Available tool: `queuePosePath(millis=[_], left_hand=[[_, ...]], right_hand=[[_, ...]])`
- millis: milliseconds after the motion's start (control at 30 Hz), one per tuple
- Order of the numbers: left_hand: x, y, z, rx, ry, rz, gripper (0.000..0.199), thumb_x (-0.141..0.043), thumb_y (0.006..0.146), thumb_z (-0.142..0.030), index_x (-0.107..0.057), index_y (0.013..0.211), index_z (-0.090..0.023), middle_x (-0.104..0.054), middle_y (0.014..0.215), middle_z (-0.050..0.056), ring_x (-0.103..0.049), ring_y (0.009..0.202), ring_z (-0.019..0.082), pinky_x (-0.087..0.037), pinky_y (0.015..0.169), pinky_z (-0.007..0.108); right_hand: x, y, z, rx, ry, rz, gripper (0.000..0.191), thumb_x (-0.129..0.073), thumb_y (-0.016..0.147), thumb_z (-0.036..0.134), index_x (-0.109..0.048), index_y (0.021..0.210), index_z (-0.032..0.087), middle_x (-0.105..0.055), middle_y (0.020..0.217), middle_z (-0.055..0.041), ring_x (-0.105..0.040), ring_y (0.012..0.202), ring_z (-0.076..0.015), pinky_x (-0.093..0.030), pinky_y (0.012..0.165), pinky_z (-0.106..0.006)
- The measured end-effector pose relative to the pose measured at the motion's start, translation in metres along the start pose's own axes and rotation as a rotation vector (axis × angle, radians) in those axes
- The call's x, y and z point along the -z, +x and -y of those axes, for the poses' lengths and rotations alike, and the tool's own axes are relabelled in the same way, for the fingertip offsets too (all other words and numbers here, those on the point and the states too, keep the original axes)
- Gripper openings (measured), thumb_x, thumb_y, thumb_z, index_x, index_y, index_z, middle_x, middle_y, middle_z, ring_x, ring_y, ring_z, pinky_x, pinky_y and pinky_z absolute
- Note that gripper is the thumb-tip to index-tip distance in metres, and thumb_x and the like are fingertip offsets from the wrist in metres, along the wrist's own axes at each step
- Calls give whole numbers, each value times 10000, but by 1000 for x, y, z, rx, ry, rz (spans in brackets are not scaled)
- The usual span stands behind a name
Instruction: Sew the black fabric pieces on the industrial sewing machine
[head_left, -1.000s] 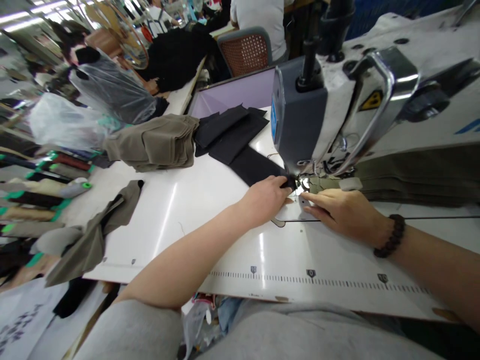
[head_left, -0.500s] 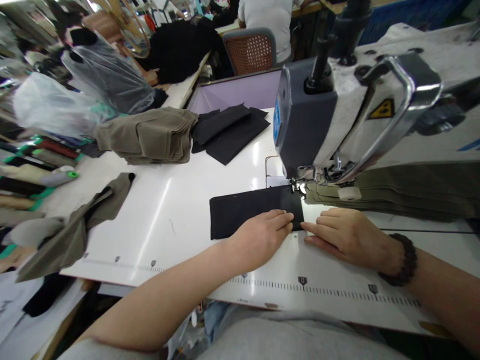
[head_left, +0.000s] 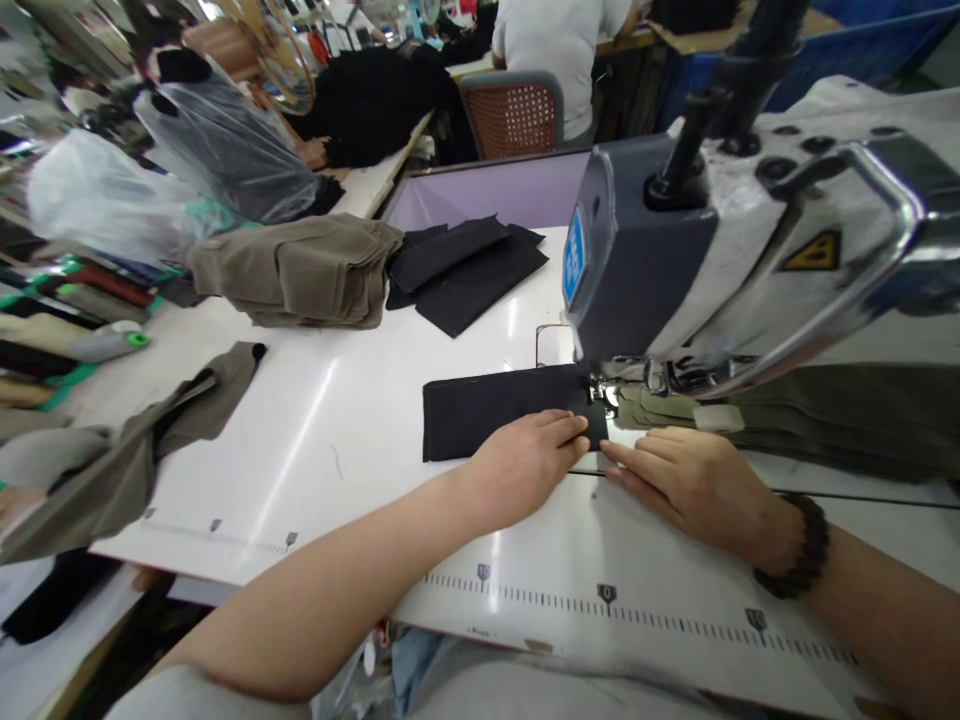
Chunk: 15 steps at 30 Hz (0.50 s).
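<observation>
A rectangular black fabric piece (head_left: 480, 410) lies flat on the sewing table, its far right corner beneath the presser foot (head_left: 602, 392) of the sewing machine (head_left: 637, 250). My left hand (head_left: 529, 465) rests on the cloth near its right end, palm down with the fingers laid out flat. Just right of the cloth, my right hand (head_left: 690, 485) lies on the table. Its outstretched index fingertip touches the fabric's right edge, and the other fingers bend slightly. The needle point is hard to make out.
Black fabric pieces (head_left: 472, 265) and a stack of brown-grey pieces (head_left: 300, 270) lie beyond. Olive pieces (head_left: 847, 415) sit under the machine arm. Thread cones (head_left: 97, 345) line the left side. A person (head_left: 551, 55) sits past a purple panel (head_left: 495, 190).
The black fabric has slid a little away from the table's front edge, and both hands have travelled with it. My view has also shifted slightly.
</observation>
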<state>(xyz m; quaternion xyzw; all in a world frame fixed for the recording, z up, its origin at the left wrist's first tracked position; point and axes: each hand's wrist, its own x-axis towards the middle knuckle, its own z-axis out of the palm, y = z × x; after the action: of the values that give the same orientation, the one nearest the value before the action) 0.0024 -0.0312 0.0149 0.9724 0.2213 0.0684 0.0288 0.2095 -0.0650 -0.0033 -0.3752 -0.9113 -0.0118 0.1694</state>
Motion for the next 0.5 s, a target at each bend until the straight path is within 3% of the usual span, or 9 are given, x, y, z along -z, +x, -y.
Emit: queuePosePath(millis=[267, 500], left_hand=[[1, 15, 19, 24, -17, 15, 216, -454, 867, -150, -582, 1022, -70, -568, 1123, 124, -527, 1050, 199, -440, 917, 300], [2, 27, 32, 64, -32, 22, 207, -431, 879, -146, -603, 976, -86, -587, 1070, 101, -543, 1002, 192, -450, 884, 291]], right_hand=[[-10, 1, -6, -140, -86, -12, 354, -355, 909, 356, -621, 1000, 142, -605, 622, -23, -545, 567, -119, -320, 480, -238], [-11, 1, -6, -159, -78, -3, 348, -363, 905, 355, -623, 1010, 148, -605, 627, -25, -542, 564, -116, -319, 469, -230]])
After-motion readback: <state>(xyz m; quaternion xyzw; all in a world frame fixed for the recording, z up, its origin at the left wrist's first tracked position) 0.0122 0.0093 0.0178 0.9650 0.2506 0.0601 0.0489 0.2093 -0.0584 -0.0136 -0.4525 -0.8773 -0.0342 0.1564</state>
